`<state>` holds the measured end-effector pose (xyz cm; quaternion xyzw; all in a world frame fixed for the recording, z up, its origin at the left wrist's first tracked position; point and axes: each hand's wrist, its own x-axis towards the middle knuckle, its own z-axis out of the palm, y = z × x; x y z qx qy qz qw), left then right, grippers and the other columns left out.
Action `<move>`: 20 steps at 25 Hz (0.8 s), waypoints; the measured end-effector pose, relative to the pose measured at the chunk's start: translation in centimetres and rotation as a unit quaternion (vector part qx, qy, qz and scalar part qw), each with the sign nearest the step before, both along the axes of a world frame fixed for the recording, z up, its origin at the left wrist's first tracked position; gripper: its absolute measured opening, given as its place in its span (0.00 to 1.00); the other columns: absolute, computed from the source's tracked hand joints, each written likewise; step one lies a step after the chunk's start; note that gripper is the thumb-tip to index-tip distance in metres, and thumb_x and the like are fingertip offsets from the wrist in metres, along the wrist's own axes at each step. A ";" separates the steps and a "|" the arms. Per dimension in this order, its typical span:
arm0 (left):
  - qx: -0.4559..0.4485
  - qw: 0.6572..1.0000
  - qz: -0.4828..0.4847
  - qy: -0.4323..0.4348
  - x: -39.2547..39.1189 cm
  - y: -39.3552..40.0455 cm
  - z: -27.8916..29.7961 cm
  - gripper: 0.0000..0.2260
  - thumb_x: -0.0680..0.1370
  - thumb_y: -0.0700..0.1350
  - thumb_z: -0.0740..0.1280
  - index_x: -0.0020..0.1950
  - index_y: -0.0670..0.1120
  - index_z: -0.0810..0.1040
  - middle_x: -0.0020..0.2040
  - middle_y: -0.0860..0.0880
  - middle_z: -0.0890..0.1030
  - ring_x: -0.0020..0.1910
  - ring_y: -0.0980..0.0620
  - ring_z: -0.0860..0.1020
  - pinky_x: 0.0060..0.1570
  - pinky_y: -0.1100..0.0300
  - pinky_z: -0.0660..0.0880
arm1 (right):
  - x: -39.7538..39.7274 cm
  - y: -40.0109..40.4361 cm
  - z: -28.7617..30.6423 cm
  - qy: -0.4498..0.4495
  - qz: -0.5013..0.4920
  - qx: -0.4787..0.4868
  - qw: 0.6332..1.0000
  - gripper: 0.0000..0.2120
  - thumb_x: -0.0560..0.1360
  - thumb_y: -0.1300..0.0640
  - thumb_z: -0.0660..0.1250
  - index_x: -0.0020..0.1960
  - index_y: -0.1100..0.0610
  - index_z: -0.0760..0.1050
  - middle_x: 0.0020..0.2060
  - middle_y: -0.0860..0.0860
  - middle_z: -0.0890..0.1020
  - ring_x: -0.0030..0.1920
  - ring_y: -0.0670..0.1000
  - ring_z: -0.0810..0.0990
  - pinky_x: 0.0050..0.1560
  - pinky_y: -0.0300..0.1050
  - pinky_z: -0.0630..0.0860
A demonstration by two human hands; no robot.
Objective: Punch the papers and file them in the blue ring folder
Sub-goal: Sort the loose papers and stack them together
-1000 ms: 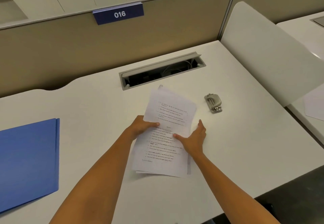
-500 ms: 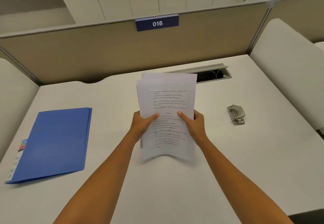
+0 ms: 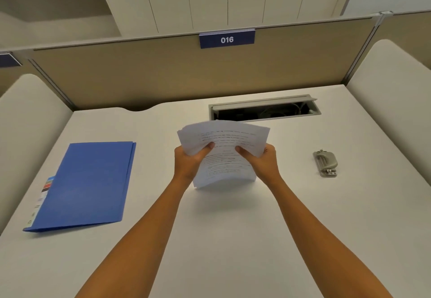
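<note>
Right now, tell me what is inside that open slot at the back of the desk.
Inside the open slot, pale looped cables show against dark shadow. The papers, held upright by the left hand and right hand, cover the slot's near left edge; deeper contents are too dark to tell.

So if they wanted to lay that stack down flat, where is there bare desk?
The widest bare patch is the near desk, under the forearms. Bare strips also lie between the closed blue folder and the left hand, and between the right hand and the small grey metal hole punch. The printed white paper stack fills the centre.
</note>
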<state>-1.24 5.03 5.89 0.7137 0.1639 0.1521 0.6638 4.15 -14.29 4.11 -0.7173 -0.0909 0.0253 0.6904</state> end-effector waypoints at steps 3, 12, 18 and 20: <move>-0.018 1.000 0.007 0.001 -0.2 -0.3 -0.1 0.19 0.66 0.51 0.75 0.56 0.56 0.79 0.51 0.50 0.83 0.48 0.50 0.82 0.42 0.60 0.81 | -0.3 0.2 -0.5 0.025 0.023 0.007 0.999 0.16 0.70 0.56 0.75 0.57 0.49 0.78 0.49 0.49 0.83 0.48 0.52 0.83 0.46 0.47 0.83; -0.047 0.998 0.027 0.031 -0.6 -1.1 -1.1 0.15 0.70 0.43 0.77 0.53 0.56 0.78 0.49 0.53 0.83 0.47 0.50 0.81 0.40 0.61 0.80 | -1.1 0.0 -2.0 0.061 0.045 0.018 0.997 0.16 0.71 0.58 0.74 0.54 0.44 0.77 0.50 0.50 0.83 0.51 0.53 0.82 0.48 0.47 0.83; -0.046 0.998 0.016 0.037 -0.8 -0.9 -1.7 0.16 0.69 0.43 0.78 0.53 0.56 0.79 0.49 0.52 0.83 0.47 0.50 0.82 0.39 0.62 0.80 | -1.3 -0.4 -2.8 0.073 0.042 0.026 0.996 0.21 0.69 0.60 0.76 0.61 0.54 0.77 0.52 0.52 0.83 0.51 0.53 0.82 0.49 0.48 0.83; -0.048 0.998 0.009 0.043 -1.0 -1.0 -2.0 0.18 0.67 0.45 0.80 0.53 0.56 0.79 0.50 0.52 0.83 0.49 0.49 0.82 0.42 0.59 0.81 | -1.4 -0.4 -3.1 0.082 0.037 0.024 0.996 0.21 0.69 0.60 0.76 0.61 0.54 0.77 0.52 0.52 0.83 0.51 0.53 0.82 0.50 0.49 0.82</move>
